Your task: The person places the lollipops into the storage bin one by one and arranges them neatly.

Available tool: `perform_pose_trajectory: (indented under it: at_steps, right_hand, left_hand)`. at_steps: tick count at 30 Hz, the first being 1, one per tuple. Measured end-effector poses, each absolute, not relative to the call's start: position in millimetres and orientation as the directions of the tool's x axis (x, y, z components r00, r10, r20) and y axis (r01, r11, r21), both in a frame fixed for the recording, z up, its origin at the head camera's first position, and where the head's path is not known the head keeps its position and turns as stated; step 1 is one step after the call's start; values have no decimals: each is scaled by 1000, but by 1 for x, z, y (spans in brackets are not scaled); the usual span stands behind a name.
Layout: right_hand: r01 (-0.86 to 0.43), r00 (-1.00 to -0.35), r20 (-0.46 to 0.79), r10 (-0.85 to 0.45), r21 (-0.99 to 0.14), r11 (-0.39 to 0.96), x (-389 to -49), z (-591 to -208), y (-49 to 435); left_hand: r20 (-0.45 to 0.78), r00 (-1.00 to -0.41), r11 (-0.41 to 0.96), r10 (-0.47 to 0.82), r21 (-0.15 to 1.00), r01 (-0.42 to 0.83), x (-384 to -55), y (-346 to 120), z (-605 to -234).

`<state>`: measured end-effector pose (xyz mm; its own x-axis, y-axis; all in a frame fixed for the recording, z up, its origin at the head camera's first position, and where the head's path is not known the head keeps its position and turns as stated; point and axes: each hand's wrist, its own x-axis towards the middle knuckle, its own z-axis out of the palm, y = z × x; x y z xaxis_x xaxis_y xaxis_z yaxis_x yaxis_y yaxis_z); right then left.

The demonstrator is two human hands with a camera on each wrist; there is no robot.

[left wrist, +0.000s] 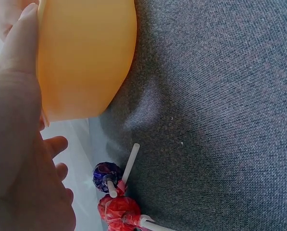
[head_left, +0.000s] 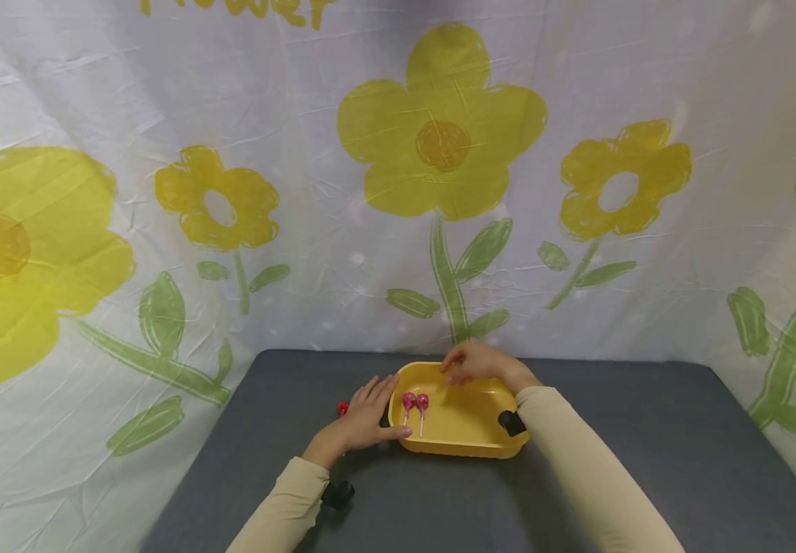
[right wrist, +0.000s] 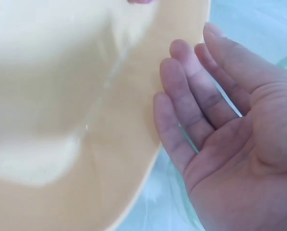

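Note:
A yellow plastic tray [head_left: 467,444] sits on the grey table. Two pink-wrapped lollipops [head_left: 415,407] lie side by side in its left part, sticks toward the person. My left hand [head_left: 368,415] rests against the tray's left end, fingers extended and thumb along the rim, as the left wrist view shows too. Over the far rim is my right hand [head_left: 475,362]; its fingers [right wrist: 174,82] are loosely bent beside the tray's inner wall, with nothing in them. To the left of the left hand lie a red-wrapped lollipop [left wrist: 118,211] and a dark purple one [left wrist: 106,174], mostly hidden in the head view.
A white curtain [head_left: 315,307] printed with yellow flowers hangs right behind the table [head_left: 646,445] and along its sides. Each wrist carries a small black camera [head_left: 338,495]. The tray stands near the table's back edge.

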<state>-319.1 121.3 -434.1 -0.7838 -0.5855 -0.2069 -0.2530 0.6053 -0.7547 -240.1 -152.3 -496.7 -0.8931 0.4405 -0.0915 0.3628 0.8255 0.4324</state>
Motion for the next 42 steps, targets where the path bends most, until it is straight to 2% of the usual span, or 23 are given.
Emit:
perform_pose_trajectory:
  at_steps: [15,25,35,42]
  right_hand:
    - [-346,-766,-91,-636,-775,529,-305,-413,177]
    - [-315,-832,-81,-548,-745,588,-291,-409,223]
    - [-297,-889,-30,-458,-722,625,-278,-427,264]
    - [-180,-935,-55,-350,-776,605,-268,-450,284]
  left_hand:
    - [-58,-884,801,465,453,391,-242,-153,-502]
    - [-101,-889,820,447,443,362,-242,-154,-501]
    - [-53,-882,793,468,466,393,-240,-154,-501]
    - [-75,-890,810,450,454,371,-241,-154,-502]
